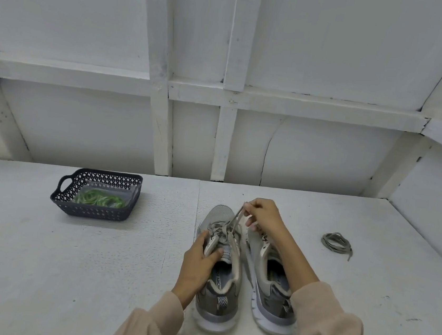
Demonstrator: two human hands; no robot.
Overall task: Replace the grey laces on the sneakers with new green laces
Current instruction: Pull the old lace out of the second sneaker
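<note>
left hand [198,264] grips mesh sneaker [219,252] tongue; right hand [262,216] pinches flat grey lace [236,220] taut

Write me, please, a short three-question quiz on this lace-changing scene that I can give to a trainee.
1. True or false: the green laces lie in the dark basket.
2. What does the right hand pinch? A) a green lace; B) the grey lace of the left sneaker; C) the basket's handle.
3. Fill the gap: a loose grey lace lies coiled on the table, to the ___ of the right sneaker.

Key: 1 true; 2 B; 3 right.
</note>
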